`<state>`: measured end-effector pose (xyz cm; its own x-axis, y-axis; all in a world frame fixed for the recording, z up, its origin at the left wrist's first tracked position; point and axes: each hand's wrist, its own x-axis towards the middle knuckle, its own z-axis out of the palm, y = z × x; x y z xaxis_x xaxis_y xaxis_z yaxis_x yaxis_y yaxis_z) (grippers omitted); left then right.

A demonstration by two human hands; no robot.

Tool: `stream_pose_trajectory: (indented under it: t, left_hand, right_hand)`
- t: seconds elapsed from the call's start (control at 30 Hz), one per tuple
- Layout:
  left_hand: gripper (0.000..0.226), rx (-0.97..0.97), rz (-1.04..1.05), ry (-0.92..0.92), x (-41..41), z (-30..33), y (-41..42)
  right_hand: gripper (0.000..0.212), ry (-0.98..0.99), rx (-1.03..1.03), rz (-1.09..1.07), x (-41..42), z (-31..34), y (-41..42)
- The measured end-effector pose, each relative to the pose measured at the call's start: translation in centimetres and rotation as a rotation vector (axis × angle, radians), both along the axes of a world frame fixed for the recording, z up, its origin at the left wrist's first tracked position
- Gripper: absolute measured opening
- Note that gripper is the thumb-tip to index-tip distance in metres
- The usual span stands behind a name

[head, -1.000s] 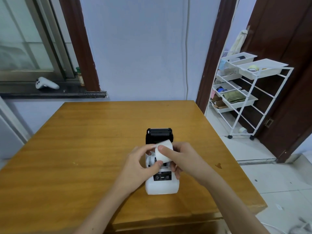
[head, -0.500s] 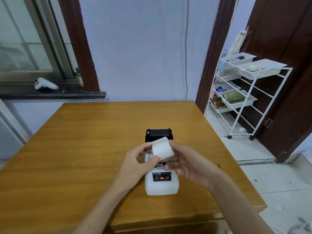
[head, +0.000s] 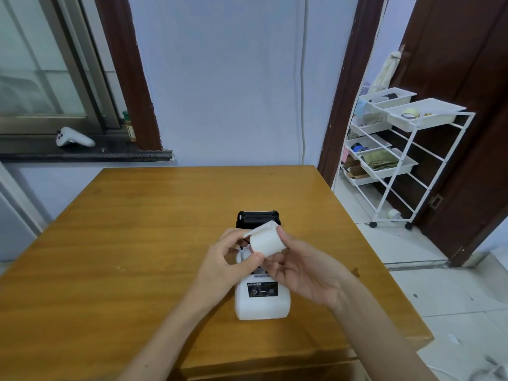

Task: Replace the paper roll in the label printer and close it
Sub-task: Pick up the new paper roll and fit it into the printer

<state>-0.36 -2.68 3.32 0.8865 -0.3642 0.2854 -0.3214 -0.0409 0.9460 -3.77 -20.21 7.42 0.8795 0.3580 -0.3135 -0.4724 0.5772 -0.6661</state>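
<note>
A white label printer [head: 261, 301] stands on the wooden table [head: 137, 243], its black lid [head: 257, 219] flipped open at the far end. Just above the open bay I hold a white paper roll [head: 266, 240] between both hands. My left hand [head: 228, 265] pinches the roll's left side with thumb and fingers. My right hand [head: 305, 270] cups the roll from the right and below. A loose paper edge sticks out at the roll's upper left. The bay itself is mostly hidden by my hands.
A white game controller [head: 72, 137] lies on the dark window sill at the left. A white wire shelf cart [head: 398, 149] with trays stands beyond the table's right edge, in front of a dark wooden door.
The roll has come up out of the printer and a little to the right. My right hand has shifted from gripping over it to cupping it from below.
</note>
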Motion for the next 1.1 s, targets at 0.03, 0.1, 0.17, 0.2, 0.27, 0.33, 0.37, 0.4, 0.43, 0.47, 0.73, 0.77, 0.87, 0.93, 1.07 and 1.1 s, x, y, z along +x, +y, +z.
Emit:
stream_pose_trajectory:
  t: [0.03, 0.1, 0.17, 0.2, 0.27, 0.33, 0.37, 0.4, 0.43, 0.47, 0.73, 0.77, 0.87, 0.93, 1.07, 1.1]
  left_hand:
    - [0.04, 0.004, -0.001, -0.003, 0.0, 0.1, 0.0]
    - [0.04, 0.016, 0.004, -0.01, -0.1, 0.2, -0.1]
    - [0.039, 0.024, 0.011, -0.021, -0.1, 0.3, 0.1]
    - [0.037, 0.027, 0.019, -0.033, -0.1, 0.4, 0.2]
    - [0.034, 0.028, 0.052, -0.064, -0.1, 0.6, 0.3]
    - [0.028, 0.017, 0.1, -0.09, -0.1, 0.8, 0.3]
    - [0.025, 0.009, 0.12, -0.103, 0.0, 0.9, 0.2]
    - [0.021, -0.001, 0.137, -0.112, 0.0, 1.0, 0.2]
    - [0.015, -0.013, 0.153, -0.119, 0.0, 1.0, 0.1]
    - [0.009, -0.028, 0.167, -0.122, 0.0, 1.1, 0.1]
    - [0.025, -0.057, 0.216, -0.133, -0.9, 1.4, 0.1]
    - [0.025, -0.043, 0.219, -0.136, -0.9, 1.4, 0.1]
    - [0.02, 0.022, 0.202, -0.168, -1.0, 1.5, 0.3]
    - [0.008, 0.101, 0.167, -0.168, -1.1, 1.3, 0.3]
    - [0.016, 0.125, 0.077, -0.14, -1.4, 0.9, 0.3]
    - [0.017, 0.114, 0.073, -0.14, -1.4, 0.9, 0.3]
  right_hand:
    - [0.036, -0.003, -0.005, -0.004, 0.0, 0.1, 0.0]
    - [0.041, -0.014, -0.017, -0.007, 0.0, 0.1, -0.1]
    - [0.045, -0.037, -0.046, -0.017, 0.0, 0.2, -0.4]
    - [0.047, -0.053, -0.066, -0.021, 0.0, 0.2, -0.5]
    - [0.047, -0.073, -0.095, -0.032, -0.1, 0.4, -0.8]
    - [0.048, -0.081, -0.116, -0.043, 0.0, 0.4, -1.0]
    - [0.049, -0.086, -0.132, -0.047, 0.1, 0.5, -1.1]
    - [0.05, -0.089, -0.151, -0.05, 0.1, 0.5, -1.1]
    - [0.05, -0.093, -0.169, -0.052, 0.2, 0.5, -1.2]
    - [0.049, -0.091, -0.18, -0.056, 0.2, 0.5, -1.2]
    - [0.035, -0.038, -0.121, -0.113, 0.1, 0.2, -1.5]
    - [0.033, -0.036, -0.121, -0.117, 0.1, 0.2, -1.5]
    - [0.032, -0.037, -0.118, -0.125, 0.2, 0.0, -1.7]
    - [0.031, -0.046, -0.123, -0.124, 0.3, 0.1, -1.7]
    - [0.031, -0.055, -0.144, -0.088, 0.7, 0.5, -1.2]
    - [0.031, -0.055, -0.147, -0.086, 0.8, 0.6, -1.0]
